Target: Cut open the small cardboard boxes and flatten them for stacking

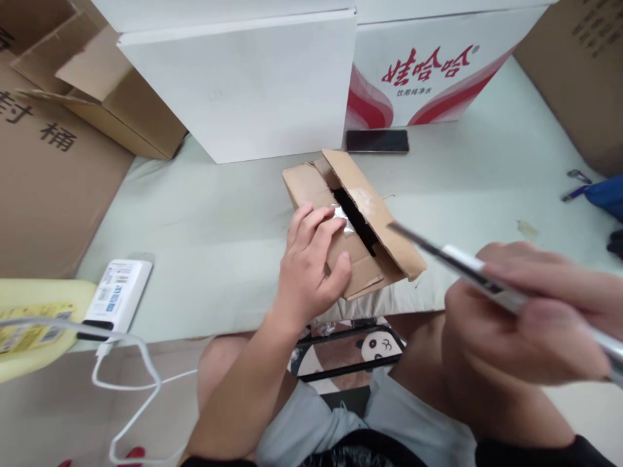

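Note:
A small brown cardboard box (311, 188) sits near the table's front edge, tilted in view, with its top flap (363, 198) partly lifted and a dark gap showing inside. My left hand (314, 259) lies on the box's other top flap, fingers spread and slightly bent, beside a strip of clear tape (343, 219). In my closed right hand (525, 311) is a utility knife (467, 263), its dark blade pointing left. In view, the blade tip overlaps the lifted flap; whether it touches I cannot tell. The box's contents are hidden in shadow.
White cartons (243, 91) stand at the back, with a phone (378, 141) before them. Large brown cartons (43, 175) flank the table. To the left are a white power bank (119, 295) with a cable and a yellow container (43, 324). A blue pouch (606, 194) lies right.

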Demonstrator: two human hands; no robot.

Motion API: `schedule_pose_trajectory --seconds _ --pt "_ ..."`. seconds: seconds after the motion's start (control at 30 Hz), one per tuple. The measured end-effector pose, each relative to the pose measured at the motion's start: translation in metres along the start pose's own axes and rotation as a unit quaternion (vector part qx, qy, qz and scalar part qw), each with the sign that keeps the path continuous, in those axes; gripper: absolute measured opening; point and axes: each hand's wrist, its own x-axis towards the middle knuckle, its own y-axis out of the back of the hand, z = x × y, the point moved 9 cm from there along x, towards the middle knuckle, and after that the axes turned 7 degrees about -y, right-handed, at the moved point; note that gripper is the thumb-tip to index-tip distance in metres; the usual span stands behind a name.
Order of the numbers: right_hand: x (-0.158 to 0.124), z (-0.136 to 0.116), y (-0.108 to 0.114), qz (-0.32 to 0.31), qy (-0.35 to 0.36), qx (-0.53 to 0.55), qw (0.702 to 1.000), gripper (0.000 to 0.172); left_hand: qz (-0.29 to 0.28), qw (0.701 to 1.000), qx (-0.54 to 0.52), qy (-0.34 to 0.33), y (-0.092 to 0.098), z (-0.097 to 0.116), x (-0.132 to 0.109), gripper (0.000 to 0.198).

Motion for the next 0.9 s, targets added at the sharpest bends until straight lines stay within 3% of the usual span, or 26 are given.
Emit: schedule_pose_trajectory --seconds 0.07,0.13,0.3,0.4,0.5,0.63,0.7,0.8,0.9 --pt "0.008 0.011 0.007 0.105 0.030 0.022 0.994 0.020 0.003 1.000 -0.001 -0.004 0.001 -0.002 0.001 0.035" --pt "0.020 0.037 -0.004 0.124 0.006 0.023 0.992 0.021 0.008 1.000 -0.002 -0.012 0.004 -0.006 0.002 0.037" --pt "0.035 0.112 -0.044 -0.009 -0.088 -0.116 0.989 0.035 0.014 0.999 0.030 -0.017 0.016 -0.023 0.003 0.042" --pt "0.030 0.141 -0.062 -0.106 -0.083 -0.229 0.964 0.044 0.008 0.999 0.045 -0.018 0.021 -0.030 0.003 0.043" --pt "0.022 0.163 -0.076 -0.186 -0.108 -0.274 0.937 0.062 -0.003 0.999 0.051 -0.014 0.023 -0.034 0.002 0.045" --pt "0.011 0.180 -0.088 -0.239 -0.165 -0.288 0.913 0.086 0.006 0.999 0.045 -0.025 0.026 -0.033 -0.002 0.041" --pt "0.007 0.182 -0.091 -0.249 -0.183 -0.293 0.905 0.088 0.014 0.999 0.042 -0.032 0.027 -0.033 -0.005 0.038" --pt "0.007 0.177 -0.091 -0.232 -0.190 -0.283 0.911 0.074 0.023 0.998 0.037 -0.046 0.028 -0.032 -0.007 0.038" --pt "0.012 0.165 -0.089 -0.199 -0.169 -0.225 0.939 0.056 0.047 0.997 0.035 -0.050 0.033 -0.033 -0.008 0.041"
